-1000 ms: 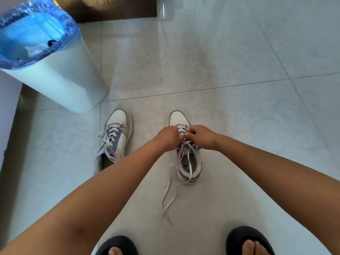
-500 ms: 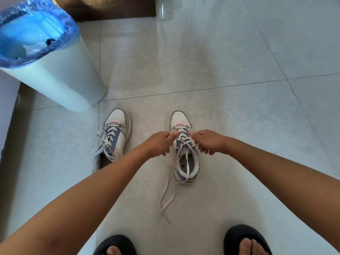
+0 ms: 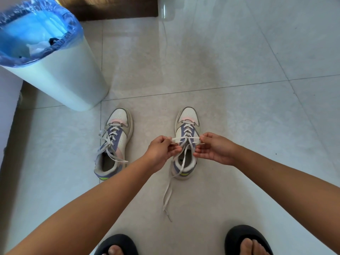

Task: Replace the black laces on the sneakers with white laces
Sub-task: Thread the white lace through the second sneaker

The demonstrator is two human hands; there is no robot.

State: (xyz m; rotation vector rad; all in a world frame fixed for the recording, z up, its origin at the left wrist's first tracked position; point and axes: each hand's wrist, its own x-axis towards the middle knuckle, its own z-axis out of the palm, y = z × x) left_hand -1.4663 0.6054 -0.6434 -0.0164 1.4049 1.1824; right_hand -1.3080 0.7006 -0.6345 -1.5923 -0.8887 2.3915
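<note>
Now your left hand [image 3: 161, 150] and right hand [image 3: 214, 149] each pinch the white lace [image 3: 185, 138] taut across the shoe [image 3: 186, 144] at twelve o'clock.

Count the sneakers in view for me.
2: one sneaker sits left near the bin; the other is between both hands, being laced.

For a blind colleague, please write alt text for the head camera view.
Two hands, left hand and right hand, pull a white lace sideways across the right sneaker on a tiled floor. A second sneaker stands to its left, near a white bin.
</note>
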